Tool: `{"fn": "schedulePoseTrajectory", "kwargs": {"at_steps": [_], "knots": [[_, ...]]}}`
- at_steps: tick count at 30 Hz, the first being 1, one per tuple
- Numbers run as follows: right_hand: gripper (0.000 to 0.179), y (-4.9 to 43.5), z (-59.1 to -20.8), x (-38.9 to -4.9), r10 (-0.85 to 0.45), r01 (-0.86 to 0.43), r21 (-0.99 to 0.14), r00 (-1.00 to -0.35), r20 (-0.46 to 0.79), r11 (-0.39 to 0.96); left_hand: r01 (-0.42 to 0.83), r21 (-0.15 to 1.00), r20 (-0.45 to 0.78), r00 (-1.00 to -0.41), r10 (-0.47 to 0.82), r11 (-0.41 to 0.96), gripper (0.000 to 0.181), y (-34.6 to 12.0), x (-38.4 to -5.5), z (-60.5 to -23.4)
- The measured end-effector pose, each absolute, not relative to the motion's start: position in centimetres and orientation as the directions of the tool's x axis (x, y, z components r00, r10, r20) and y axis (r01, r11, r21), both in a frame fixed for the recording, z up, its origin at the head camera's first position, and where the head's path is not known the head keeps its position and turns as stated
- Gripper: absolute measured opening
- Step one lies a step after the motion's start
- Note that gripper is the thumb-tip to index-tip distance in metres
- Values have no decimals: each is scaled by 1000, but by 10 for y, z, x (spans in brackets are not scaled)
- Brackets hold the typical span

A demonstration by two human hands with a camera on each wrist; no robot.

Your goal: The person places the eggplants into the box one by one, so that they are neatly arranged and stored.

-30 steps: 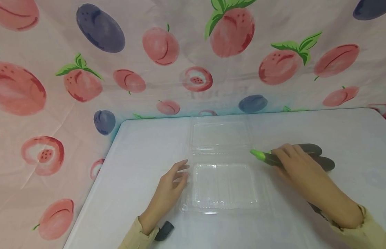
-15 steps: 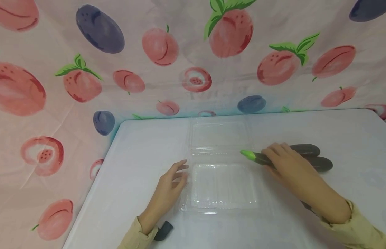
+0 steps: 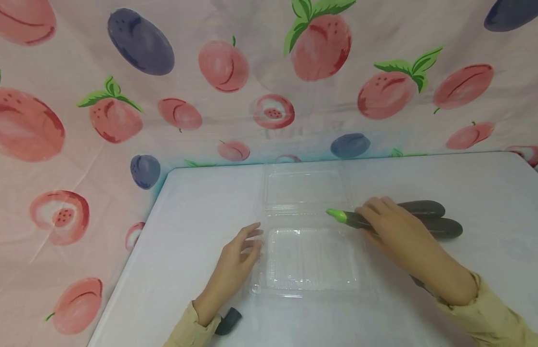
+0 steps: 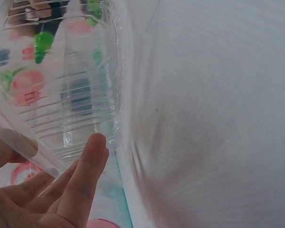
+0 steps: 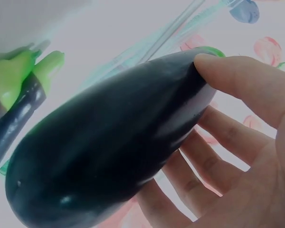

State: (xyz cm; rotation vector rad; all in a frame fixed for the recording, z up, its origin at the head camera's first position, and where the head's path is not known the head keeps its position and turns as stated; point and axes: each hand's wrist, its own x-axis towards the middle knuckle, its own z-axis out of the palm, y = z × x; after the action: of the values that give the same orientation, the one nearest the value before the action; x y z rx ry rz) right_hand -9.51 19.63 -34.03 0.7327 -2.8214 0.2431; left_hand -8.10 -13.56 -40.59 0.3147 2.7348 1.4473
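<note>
My right hand (image 3: 400,238) grips a dark purple eggplant (image 5: 104,133) with a bright green stem end. In the head view that green tip points left, over the right side of a clear plastic clamshell box (image 3: 312,284); most of the body is hidden under the hand. The box lies unfolded, lid (image 3: 308,190) toward the back. At its left edge rests my left hand (image 3: 236,258), fingers loosely extended. In the left wrist view those fingers (image 4: 83,180) lie right at the box's rim, with the thumb partly behind the clear plastic.
Two more dark eggplants lie on the white table to the right, one behind (image 3: 425,208) and one in front (image 3: 444,228). A fruit-printed cloth (image 3: 234,106) hangs along the back and left. A dark wrist camera (image 3: 229,322) is at the left cuff.
My right hand has moved left with the eggplant, carrying its green tip to over the clamshell box. The left hand and the box have stayed in place.
</note>
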Motion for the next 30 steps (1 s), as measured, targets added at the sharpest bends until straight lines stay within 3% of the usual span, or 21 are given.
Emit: {"fn": "schedulePoseTrajectory", "kwargs": {"at_steps": [30], "knots": [[35,159,-332,-107,-516,-552,-105,-820,247,827,155,821,57,-980,191,550,44,-136,-80,-405]]}}
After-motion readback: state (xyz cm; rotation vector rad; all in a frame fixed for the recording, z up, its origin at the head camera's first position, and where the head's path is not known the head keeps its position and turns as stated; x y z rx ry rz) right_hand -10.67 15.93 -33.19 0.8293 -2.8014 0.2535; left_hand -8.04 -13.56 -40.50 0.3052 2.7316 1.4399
